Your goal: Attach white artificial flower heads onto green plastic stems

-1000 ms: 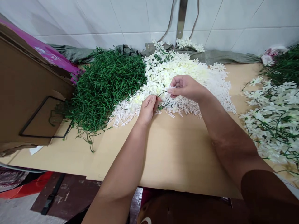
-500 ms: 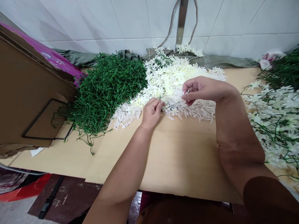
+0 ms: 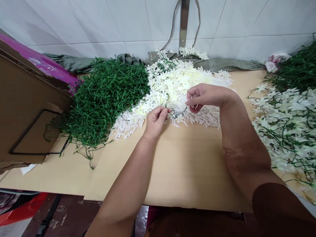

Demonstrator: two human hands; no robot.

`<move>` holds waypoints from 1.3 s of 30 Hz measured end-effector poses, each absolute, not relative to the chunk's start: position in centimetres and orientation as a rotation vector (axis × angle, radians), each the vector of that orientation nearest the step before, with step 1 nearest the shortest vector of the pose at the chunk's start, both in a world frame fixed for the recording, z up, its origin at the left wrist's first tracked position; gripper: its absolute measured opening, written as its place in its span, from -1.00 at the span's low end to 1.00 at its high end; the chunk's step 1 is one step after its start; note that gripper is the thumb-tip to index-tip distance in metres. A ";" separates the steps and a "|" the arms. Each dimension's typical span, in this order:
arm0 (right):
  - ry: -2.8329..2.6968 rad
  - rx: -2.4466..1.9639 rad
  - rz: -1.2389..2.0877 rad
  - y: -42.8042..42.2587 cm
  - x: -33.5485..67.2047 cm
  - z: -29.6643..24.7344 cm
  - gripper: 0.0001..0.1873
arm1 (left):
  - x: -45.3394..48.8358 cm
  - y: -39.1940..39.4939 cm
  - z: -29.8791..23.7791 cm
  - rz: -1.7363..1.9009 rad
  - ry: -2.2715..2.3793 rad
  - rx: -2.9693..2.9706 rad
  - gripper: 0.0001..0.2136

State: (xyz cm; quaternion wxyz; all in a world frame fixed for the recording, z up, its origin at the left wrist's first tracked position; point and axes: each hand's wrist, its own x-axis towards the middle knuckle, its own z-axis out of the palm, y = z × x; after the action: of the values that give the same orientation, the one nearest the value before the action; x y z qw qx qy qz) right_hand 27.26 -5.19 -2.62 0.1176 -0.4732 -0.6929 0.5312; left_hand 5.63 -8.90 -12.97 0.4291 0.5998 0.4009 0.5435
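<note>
My left hand (image 3: 156, 121) is closed in a pinch on a green artificial flower stem (image 3: 176, 116), at the front edge of the white heap. From there the stem curves up to the fingertips of my right hand (image 3: 206, 95), whose thumb and forefinger pinch its end. Any small piece between those fingertips is too small to make out. Under and behind both hands lies a heap of loose white artificial flowers (image 3: 172, 80). Thin whitish stalks (image 3: 206, 117) spread along its front. Left of the flowers is a big pile of green plastic stems (image 3: 111, 95).
White flowers on green stems (image 3: 288, 128) lie at the right, with more green stems (image 3: 296, 70) behind. A cardboard box (image 3: 27, 102) stands left, near a black wire frame (image 3: 37, 153). Cardboard (image 3: 182, 171) covers the table; a tiled wall (image 3: 135, 23) is behind.
The white petal piece seen at my right fingertips is no longer distinct there; the stem now reaches them. The whole view has shifted slightly, and both hands stay close together.
</note>
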 end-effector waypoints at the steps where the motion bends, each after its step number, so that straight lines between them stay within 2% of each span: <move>1: -2.056 -1.385 1.559 -5.2 27.2 -2.6 -0.62 | 5.6 -8.8 -13.0 1.343 1.033 1.514 -0.54; 8: -2.292 -1.190 1.701 -5.8 27.6 -2.1 -0.58 | 5.5 -9.1 -12.5 1.146 1.045 1.496 -0.69; 12: -2.345 -1.090 1.602 -5.6 28.1 -2.0 -0.56 | 5.5 -9.6 -12.3 0.943 1.015 1.626 -0.77; 17: -2.200 -1.079 1.311 -5.2 27.5 -2.5 -0.60 | 5.5 -9.8 -11.8 0.761 0.971 1.848 -0.78; 21: -2.124 -1.088 1.133 -5.3 25.8 -3.2 -0.73 | 5.8 -9.6 -11.9 0.743 0.976 1.973 -0.72; 29: -2.273 -1.149 0.732 -5.5 19.9 -4.7 -0.92 | 6.2 -9.4 -12.9 0.706 0.979 2.074 -0.78; 32: -2.443 -1.213 0.420 -4.3 16.9 -4.9 -0.90 | 6.1 -9.4 -12.9 0.711 0.937 2.128 -0.82; 36: -2.549 -1.287 0.032 -2.3 13.2 -5.6 -0.68 | 6.1 -9.3 -13.0 0.728 0.953 2.136 -0.83; 39: -2.672 -1.356 -0.143 -1.3 11.4 -6.4 -0.65 | 6.2 -9.2 -13.3 0.735 0.994 2.115 -0.83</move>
State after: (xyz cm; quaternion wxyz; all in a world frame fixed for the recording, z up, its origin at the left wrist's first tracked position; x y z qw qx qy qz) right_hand 11.45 -1.29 -6.45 0.0709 -0.4508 -0.8885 -0.0476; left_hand 6.18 -9.24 -13.32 0.3390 0.8121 0.3819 0.2823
